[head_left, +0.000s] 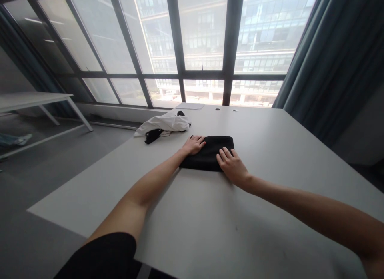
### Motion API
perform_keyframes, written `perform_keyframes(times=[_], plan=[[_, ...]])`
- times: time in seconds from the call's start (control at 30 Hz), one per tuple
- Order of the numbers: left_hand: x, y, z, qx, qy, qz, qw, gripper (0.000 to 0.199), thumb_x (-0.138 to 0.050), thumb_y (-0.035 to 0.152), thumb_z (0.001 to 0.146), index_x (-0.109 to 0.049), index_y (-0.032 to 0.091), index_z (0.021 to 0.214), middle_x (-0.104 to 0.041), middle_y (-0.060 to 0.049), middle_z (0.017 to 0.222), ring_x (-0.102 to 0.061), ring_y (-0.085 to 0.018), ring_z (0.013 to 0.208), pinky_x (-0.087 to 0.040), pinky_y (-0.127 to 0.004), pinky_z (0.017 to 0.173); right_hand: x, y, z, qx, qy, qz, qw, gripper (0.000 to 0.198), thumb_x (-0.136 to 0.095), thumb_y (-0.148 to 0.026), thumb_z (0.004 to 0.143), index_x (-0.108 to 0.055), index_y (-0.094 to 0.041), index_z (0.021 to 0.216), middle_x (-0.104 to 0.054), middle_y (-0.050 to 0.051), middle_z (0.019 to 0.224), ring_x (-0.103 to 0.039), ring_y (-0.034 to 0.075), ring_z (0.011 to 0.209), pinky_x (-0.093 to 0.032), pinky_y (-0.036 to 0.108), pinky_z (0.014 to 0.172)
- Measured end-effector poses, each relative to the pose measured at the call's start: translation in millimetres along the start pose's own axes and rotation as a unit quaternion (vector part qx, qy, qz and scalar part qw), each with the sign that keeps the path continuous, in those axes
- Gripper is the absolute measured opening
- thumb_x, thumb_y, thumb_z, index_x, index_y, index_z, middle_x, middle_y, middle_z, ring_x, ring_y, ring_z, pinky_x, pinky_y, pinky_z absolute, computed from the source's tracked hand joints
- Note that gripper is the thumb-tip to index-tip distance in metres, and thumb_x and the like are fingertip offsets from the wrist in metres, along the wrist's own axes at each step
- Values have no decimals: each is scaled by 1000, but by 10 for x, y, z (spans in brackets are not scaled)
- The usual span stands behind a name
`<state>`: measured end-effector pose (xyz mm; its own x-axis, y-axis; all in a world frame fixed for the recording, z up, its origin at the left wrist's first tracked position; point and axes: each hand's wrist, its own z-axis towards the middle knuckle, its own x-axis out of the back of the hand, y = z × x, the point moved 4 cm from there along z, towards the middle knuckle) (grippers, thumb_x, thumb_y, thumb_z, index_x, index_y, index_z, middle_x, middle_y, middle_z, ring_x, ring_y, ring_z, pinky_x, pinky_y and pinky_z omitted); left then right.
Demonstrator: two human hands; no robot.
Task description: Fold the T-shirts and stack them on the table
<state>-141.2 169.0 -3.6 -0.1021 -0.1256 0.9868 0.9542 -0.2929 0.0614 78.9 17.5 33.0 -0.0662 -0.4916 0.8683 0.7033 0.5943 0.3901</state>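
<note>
Head view: hands [210, 157] flat on folded black cloth [210, 151], near edge hidden.

1. No text, label, brand or number can be read anywhere.
2. The sheet of paper [190, 106] by the window may bear print, but it is too far off to tell.

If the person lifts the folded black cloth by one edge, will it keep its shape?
Probably not. The black cloth lies flat and soft under the left hand and right hand, so it would likely droop and unfold. It looks light and should slide easily on the smooth table.
</note>
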Motion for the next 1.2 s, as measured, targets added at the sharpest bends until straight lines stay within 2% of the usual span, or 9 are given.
perform_keyframes(times=[0.27, 0.5, 0.63, 0.77, 0.87, 0.97, 1.03, 1.13, 1.2], plan=[[-15, -3, 5, -1, 1, -12, 1000, 56, -27, 54, 107, -41, 30, 156, -43, -7, 161, -36, -29, 148, -23, -52, 122, -11, 161, -17, -31, -59, 36, 997, 63, -55, -9, 86, -51, -10, 149, -49, 24, 154, -39, 39, 145, -36, 55, 112], [0, 15, -4, -5, -2, -8, 1000, 55, -27, 54, 107, -40, 31, 155, -42, -6, 162, -36, -28, 148, -23, -50, 123, 3, 148, 7, -4, -102, 45, 994, 64, -57, -7, 85, -52, -13, 148, -45, 22, 157, -35, 40, 147, -33, 59, 112], [-13, 3, 6, -3, 1, -8, 1000, 55, -26, 54, 107, -40, 30, 156, -43, -7, 162, -36, -28, 148, -23, -51, 122, 106, 223, 31, -29, -34, 29, 999, 51, -43, -6, 95, -54, -8, 144, -49, 24, 153, -39, 38, 144, -35, 53, 111], [-29, -11, 17, -5, 0, -10, 1000, 56, -26, 55, 107, -40, 31, 156, -42, -7, 162, -36, -27, 149, -23, -50, 123, 192, 244, -13, -44, -9, 22, 999, 47, -38, -6, 96, -58, -10, 139, -56, 23, 143, -51, 36, 127, -45, 44, 96], [-28, -15, 16, -3, -4, -11, 1000, 57, -26, 55, 107, -40, 30, 156, -42, -7, 162, -35, -27, 149, -22, -49, 123, 87, 193, -94, -52, -25, 36, 998, 46, -40, -6, 95, -60, -11, 137, -62, 23, 134, -56, 34, 117, -47, 41, 89], [-14, -8, 6, -2, -3, -14, 1000, 56, -27, 55, 107, -40, 31, 156, -42, -7, 162, -35, -28, 149, -21, -50, 123, -136, 152, -206, -64, -44, 59, 995, 52, -40, -5, 95, -54, -9, 145, -61, 22, 138, -54, 33, 126, -45, 42, 99], [-4, -1, 0, 0, -3, -15, 1000, 56, -26, 55, 107, -40, 31, 156, -42, -6, 162, -36, -28, 149, -21, -50, 123, -272, 195, -262, -72, -72, 101, 990, 55, -43, -9, 95, -49, -9, 150, -56, 21, 147, -49, 32, 137, -42, 42, 107], [0, 6, -4, -1, -5, -14, 1000, 56, -26, 55, 107, -40, 31, 156, -42, -7, 162, -35, -28, 148, -22, -51, 123, -349, 399, -219, -90, -132, 213, 964, 54, -50, -31, 99, -51, -12, 150, -53, 18, 152, -48, 30, 141, -40, 40, 112], [1, 6, -4, 0, -5, -12, 1000, 56, -26, 55, 107, -40, 31, 156, -42, -7, 162, -36, -28, 148, -22, -51, 123, -306, 612, -52, -131, -115, 269, 947, 55, -45, -44, 103, -53, -13, 148, -55, 17, 151, -51, 29, 139, -40, 39, 113]])
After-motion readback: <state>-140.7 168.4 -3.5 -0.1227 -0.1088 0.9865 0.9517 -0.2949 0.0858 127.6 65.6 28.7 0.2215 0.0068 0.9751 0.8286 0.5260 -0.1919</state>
